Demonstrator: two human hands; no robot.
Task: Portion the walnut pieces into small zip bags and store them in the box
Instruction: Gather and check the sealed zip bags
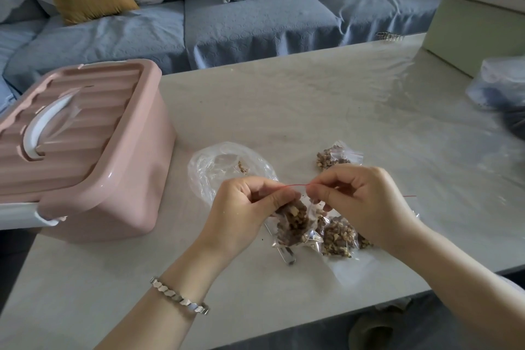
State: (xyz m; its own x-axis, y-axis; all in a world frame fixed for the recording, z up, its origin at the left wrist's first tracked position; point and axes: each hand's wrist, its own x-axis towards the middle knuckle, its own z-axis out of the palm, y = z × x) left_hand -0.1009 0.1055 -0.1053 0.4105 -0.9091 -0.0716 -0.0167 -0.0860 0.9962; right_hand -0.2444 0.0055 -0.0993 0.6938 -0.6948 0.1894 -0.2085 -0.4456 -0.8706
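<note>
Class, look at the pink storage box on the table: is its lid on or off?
On. The ribbed pink lid covers the box, white handle lying flat on top.

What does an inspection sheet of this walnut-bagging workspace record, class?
Surface: pale table, glossy.
Job's things: pink box, lid on; held zip bag; filled bags and; nearly empty large bag.
Clutter: metal clip; bagged item at right.
Grippers: left hand and right hand pinch the bag's red seal.
Cables: nothing seen.
Surroundings: blue sofa, cushions.
</note>
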